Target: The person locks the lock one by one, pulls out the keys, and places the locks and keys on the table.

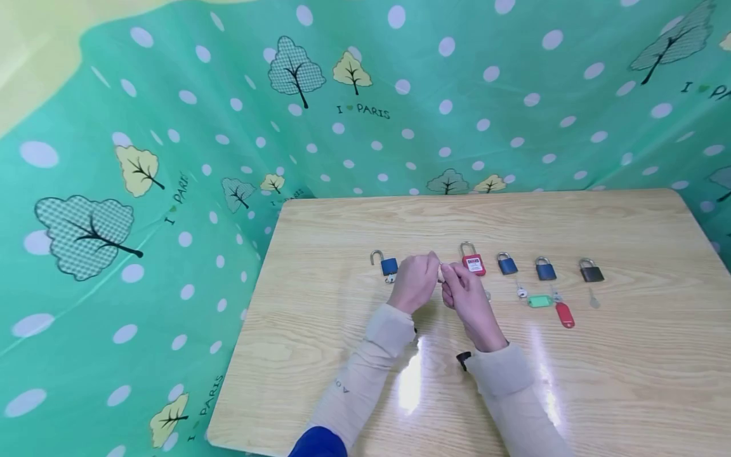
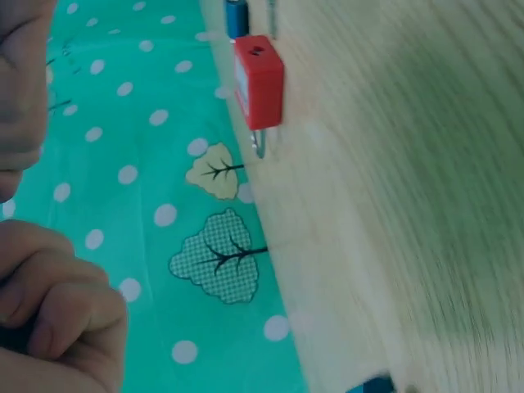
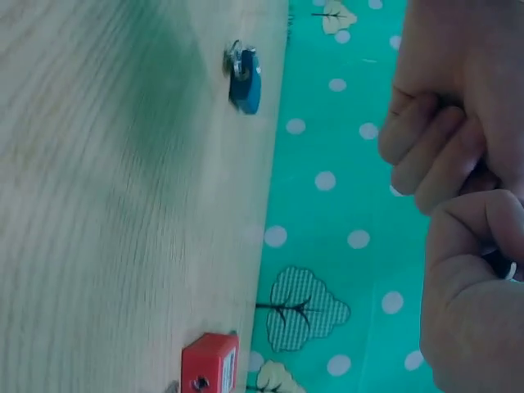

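Note:
Both hands meet above the table, fingertips close together. The left hand [image 1: 415, 280] has its fingers curled around something almost wholly hidden. Thumb and finger of the right hand [image 1: 465, 295] pinch a small pale, shiny thing [image 1: 441, 273] between the hands; its kind cannot be told. In the right wrist view, a dark thing with a bright edge [image 3: 509, 268] shows inside the right hand's curl. Left of the hands lies a blue padlock [image 1: 389, 266], its shackle open and keys [image 1: 391, 278] beside it. Just beyond the right hand is a red padlock [image 1: 474, 264] with a tall shackle.
Farther right are a blue padlock [image 1: 507, 264], another blue padlock [image 1: 546, 271] and a black padlock [image 1: 592, 273]. Keys [image 1: 522, 292] lie in front, with a green tag [image 1: 539, 301] and a red tag [image 1: 565, 315]. A patterned green curtain [image 1: 400, 152] borders the wooden table [image 1: 320, 304].

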Action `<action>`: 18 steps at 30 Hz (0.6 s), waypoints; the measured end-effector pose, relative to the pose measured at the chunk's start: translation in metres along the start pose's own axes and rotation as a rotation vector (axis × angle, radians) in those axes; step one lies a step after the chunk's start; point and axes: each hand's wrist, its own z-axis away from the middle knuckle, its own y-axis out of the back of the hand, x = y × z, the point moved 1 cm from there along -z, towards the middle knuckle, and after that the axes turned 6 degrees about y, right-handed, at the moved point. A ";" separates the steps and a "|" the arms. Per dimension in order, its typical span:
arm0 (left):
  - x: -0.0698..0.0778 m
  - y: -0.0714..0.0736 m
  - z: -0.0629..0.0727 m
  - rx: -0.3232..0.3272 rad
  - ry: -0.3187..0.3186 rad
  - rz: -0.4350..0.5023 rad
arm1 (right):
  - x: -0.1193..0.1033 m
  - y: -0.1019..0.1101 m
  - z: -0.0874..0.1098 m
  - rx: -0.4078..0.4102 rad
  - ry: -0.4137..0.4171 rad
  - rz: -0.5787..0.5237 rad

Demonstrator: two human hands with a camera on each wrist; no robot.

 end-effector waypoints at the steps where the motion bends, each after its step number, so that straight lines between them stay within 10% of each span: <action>1: 0.000 -0.001 -0.002 -0.020 0.005 0.043 | 0.000 0.002 -0.001 0.009 0.008 0.002; 7: -0.007 -0.004 -0.016 -0.139 0.026 0.240 | 0.000 0.011 -0.006 0.021 -0.015 0.021; 18: -0.019 -0.001 -0.019 -0.048 0.087 0.420 | 0.009 0.016 -0.005 0.009 -0.049 0.100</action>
